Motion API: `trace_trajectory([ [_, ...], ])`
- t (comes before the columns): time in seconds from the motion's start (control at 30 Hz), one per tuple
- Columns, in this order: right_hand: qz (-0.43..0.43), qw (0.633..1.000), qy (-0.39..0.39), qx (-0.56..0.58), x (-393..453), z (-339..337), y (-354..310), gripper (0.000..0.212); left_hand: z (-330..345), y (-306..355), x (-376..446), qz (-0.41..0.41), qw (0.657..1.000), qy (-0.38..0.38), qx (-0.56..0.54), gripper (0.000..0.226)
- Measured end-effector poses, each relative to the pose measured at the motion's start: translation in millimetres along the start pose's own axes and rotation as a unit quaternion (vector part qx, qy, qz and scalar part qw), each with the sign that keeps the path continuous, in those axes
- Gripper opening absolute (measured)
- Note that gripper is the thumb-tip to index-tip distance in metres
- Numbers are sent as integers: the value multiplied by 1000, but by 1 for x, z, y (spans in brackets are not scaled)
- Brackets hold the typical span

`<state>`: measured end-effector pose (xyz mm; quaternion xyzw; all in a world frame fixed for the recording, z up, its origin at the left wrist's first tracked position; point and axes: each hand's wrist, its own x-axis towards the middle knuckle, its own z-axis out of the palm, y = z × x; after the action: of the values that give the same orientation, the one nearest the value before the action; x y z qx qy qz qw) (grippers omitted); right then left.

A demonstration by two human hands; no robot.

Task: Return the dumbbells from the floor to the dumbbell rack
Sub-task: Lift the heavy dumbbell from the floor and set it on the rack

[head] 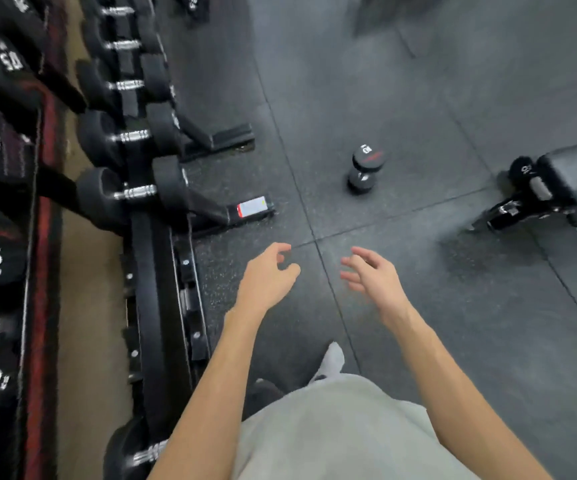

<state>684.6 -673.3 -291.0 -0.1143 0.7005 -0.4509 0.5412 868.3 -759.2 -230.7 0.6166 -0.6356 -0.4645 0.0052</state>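
Note:
A small black dumbbell stands on end on the dark rubber floor, ahead of both hands. Another black dumbbell lies at the right, partly hidden by a bench. My left hand hovers above the floor with fingers loosely curled, holding nothing. My right hand hovers beside it, fingers spread and relaxed, also holding nothing. The black dumbbell rack runs along the left, with several dumbbells on its lower tier and numbered ones on the upper tier.
A black padded bench stands at the right edge. The rack's feet stick out onto the floor at the left. My foot in a white sock stands on the floor below the hands.

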Motion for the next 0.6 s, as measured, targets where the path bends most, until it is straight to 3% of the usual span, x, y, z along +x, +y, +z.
trace_trajectory([
  [0.3,-61,983,133,107,25,-164,-76,32,90,169,54,113,988,-75,67,44],
  [0.6,-67,983,157,72,102,-293,-136,43,189,299,144,144,984,-98,34,43],
])
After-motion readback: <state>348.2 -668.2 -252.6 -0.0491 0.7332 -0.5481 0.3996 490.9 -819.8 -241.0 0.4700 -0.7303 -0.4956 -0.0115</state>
